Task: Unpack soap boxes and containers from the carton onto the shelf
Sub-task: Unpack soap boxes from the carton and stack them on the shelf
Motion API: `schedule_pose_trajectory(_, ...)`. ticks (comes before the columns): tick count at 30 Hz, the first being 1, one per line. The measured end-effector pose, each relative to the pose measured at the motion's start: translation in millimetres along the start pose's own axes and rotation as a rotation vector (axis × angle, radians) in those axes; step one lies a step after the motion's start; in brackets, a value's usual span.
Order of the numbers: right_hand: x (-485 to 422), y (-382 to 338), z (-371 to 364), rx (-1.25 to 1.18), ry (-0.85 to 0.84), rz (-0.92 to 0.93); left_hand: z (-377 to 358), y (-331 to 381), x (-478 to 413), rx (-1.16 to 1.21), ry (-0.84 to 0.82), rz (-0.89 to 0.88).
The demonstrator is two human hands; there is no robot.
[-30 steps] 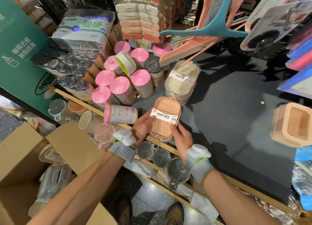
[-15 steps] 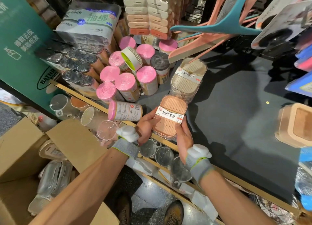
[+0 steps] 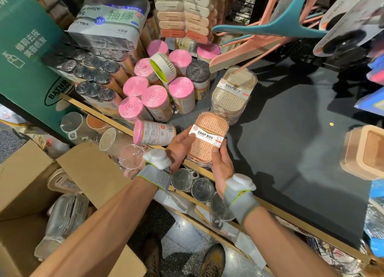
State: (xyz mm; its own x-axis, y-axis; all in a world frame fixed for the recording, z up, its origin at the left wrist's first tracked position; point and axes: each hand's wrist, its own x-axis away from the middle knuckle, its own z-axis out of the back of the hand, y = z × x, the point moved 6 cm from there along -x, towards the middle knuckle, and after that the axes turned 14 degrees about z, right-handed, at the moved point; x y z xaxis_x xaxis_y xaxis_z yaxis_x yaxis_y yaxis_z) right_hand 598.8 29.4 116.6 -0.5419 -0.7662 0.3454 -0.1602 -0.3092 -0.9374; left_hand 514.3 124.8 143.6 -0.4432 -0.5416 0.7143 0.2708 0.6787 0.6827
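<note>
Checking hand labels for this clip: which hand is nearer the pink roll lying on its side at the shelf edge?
Left. The left hand grips the orange soap box on the side next to the pink roll; the right hand grips its opposite side, farther away.

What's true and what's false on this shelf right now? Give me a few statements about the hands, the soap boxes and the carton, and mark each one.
1. The left hand and the right hand both hold the orange box. True.
2. The carton is at the person's right. False: it is at their left.
3. A stack of beige boxes stands on the shelf just beyond the orange box. True.
4. Every pink roll stands upright. False: one lies on its side by the left hand.
5. The orange box's label reads SOAP BOX. True.
</note>
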Motion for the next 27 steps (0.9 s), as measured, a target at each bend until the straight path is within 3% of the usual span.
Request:
schedule_pose_trajectory(12,1.7,3.9,-1.4,-0.031,-0.002,-0.025,0.4,6.8,10.5,-0.124,0.056,-0.047)
schedule_pose_trajectory(23,0.6,4.0,1.6,0.034,-0.024,-0.018,-2.2,3.6,10.9,-0.015,0.008,-0.013)
schedule_pose_trajectory(27,4.7,-8.8,1.0,0.014,-0.069,0.023,1.5,5.1,11.8,-0.003,0.087,-0.012)
